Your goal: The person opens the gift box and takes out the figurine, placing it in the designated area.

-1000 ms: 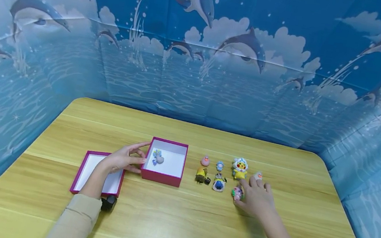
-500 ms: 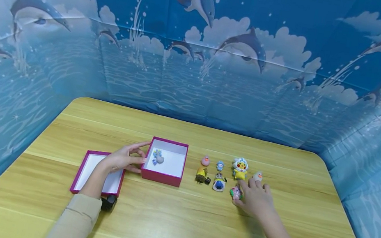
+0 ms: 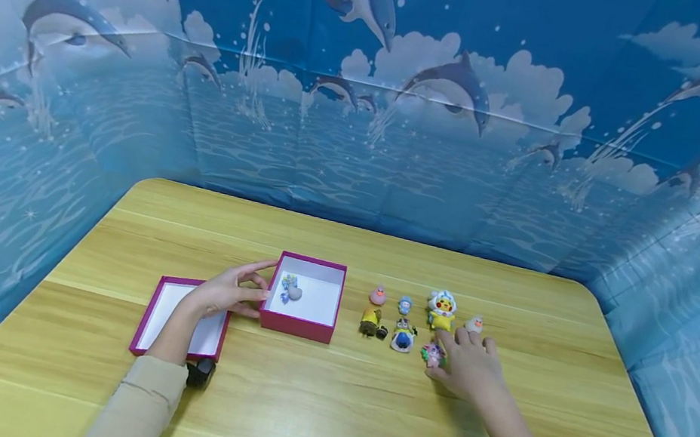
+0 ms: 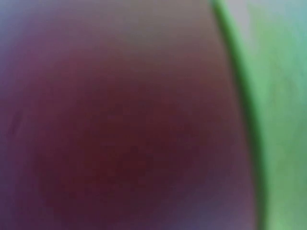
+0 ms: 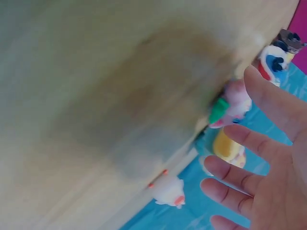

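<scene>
Right hand (image 3: 471, 364) drawn a little nearer the body than a second ago, fingers now just beside the pink figurine (image 3: 434, 353); left hand (image 3: 226, 294) unmoved against the magenta box (image 3: 300, 327).

From the head view: left grip spread round the box's left wall, thumb and forefinger touching its rim. Inside the box, a small blue-and-grey toy (image 3: 290, 290). Box lid (image 3: 144, 323) lying open-side up under the left wrist. Right grip relaxed and spread, palm down on the tabletop (image 3: 359, 419), holding nothing. Beyond the fingers, a yellow hooded figurine (image 3: 442, 309), a small white figurine (image 3: 474, 323), a blue-and-white figurine (image 3: 402, 336).

From the left wrist view: only a dark red blur, nothing legible.

From the right wrist view: fingers (image 5: 261, 141) straight and apart, pink figurine (image 5: 232, 103) close to the fingertips, not clasped.
</scene>
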`<state>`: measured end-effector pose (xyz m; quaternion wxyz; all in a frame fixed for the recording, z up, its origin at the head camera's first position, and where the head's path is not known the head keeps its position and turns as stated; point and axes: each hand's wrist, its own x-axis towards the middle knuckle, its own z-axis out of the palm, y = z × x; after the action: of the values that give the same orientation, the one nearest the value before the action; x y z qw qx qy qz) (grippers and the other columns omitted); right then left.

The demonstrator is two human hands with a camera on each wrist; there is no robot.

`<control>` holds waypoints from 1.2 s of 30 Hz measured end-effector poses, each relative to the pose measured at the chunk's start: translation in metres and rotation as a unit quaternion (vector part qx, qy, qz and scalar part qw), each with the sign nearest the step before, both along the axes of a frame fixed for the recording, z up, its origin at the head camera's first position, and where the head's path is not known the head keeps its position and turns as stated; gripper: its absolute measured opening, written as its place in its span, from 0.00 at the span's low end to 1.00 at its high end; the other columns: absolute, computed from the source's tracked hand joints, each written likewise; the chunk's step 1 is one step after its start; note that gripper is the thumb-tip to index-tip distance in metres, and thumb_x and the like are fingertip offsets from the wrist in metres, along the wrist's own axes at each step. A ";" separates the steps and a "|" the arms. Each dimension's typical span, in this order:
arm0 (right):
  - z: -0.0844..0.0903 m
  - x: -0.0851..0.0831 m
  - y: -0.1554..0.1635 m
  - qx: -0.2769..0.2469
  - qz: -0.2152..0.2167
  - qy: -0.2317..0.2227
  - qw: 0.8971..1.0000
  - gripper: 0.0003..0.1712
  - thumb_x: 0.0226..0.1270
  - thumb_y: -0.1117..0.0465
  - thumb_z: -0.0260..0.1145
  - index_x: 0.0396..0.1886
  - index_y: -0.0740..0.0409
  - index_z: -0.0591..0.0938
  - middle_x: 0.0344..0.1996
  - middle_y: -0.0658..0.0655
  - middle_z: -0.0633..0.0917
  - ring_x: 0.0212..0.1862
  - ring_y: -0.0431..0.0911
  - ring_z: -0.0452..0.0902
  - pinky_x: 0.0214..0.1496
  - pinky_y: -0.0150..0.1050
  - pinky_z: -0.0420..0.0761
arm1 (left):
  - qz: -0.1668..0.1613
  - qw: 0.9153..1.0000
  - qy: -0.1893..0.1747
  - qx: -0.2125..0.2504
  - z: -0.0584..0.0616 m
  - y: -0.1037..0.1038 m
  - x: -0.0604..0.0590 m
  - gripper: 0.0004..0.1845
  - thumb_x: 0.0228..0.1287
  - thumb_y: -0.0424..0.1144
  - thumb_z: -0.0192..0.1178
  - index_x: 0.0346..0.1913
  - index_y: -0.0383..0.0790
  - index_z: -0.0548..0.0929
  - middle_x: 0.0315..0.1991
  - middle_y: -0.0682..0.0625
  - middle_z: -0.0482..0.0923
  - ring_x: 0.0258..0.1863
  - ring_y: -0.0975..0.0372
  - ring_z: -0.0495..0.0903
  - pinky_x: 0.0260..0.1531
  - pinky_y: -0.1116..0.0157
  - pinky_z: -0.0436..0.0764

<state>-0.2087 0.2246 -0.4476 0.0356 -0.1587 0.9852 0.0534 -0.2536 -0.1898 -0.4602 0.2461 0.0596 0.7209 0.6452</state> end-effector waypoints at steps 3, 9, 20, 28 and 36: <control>0.004 0.000 -0.004 -0.012 0.010 0.020 1.000 0.36 0.53 0.42 0.67 0.57 0.57 0.72 0.49 0.64 0.73 0.53 0.60 0.67 0.52 0.60 0.66 | 0.001 1.000 0.000 0.000 0.000 0.000 0.000 0.36 0.63 0.32 0.56 0.71 0.48 0.54 0.47 0.41 0.65 0.42 0.55 0.77 0.41 0.55 0.81; 0.018 -0.006 -0.024 -0.045 0.035 0.066 0.996 0.34 0.54 0.44 0.67 0.58 0.55 0.72 0.44 0.60 0.74 0.50 0.59 0.69 0.52 0.59 0.65 | 0.002 1.000 -0.001 -0.004 -0.001 0.000 0.000 0.36 0.63 0.34 0.57 0.71 0.49 0.54 0.48 0.41 0.64 0.44 0.53 0.77 0.41 0.56 0.81; 0.036 -0.022 -0.080 -0.091 0.083 0.093 0.988 0.32 0.56 0.46 0.66 0.58 0.51 0.70 0.43 0.56 0.73 0.48 0.55 0.68 0.54 0.56 0.65 | 0.005 1.000 0.000 -0.007 -0.002 0.000 -0.001 0.35 0.62 0.34 0.57 0.70 0.49 0.55 0.48 0.41 0.65 0.44 0.54 0.77 0.41 0.57 0.81; 0.034 -0.034 -0.122 -0.092 0.106 0.084 0.987 0.31 0.59 0.47 0.64 0.60 0.50 0.69 0.45 0.56 0.74 0.52 0.54 0.67 0.59 0.55 0.63 | 0.001 1.000 0.000 -0.003 -0.002 0.000 -0.002 0.35 0.63 0.33 0.57 0.71 0.49 0.55 0.48 0.41 0.65 0.42 0.55 0.78 0.41 0.57 0.81; 0.028 -0.039 -0.154 -0.095 0.120 0.067 0.986 0.29 0.60 0.49 0.63 0.60 0.50 0.70 0.52 0.57 0.74 0.56 0.52 0.67 0.62 0.54 0.62 | 0.003 1.000 -0.001 -0.003 -0.001 0.000 -0.001 0.35 0.63 0.33 0.57 0.71 0.49 0.55 0.47 0.41 0.65 0.43 0.54 0.77 0.41 0.57 0.81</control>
<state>-0.2476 0.0706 -0.4200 -0.0520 -0.2742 0.9599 -0.0263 -0.2551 -0.1900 -0.4616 0.2449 0.0558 0.7224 0.6442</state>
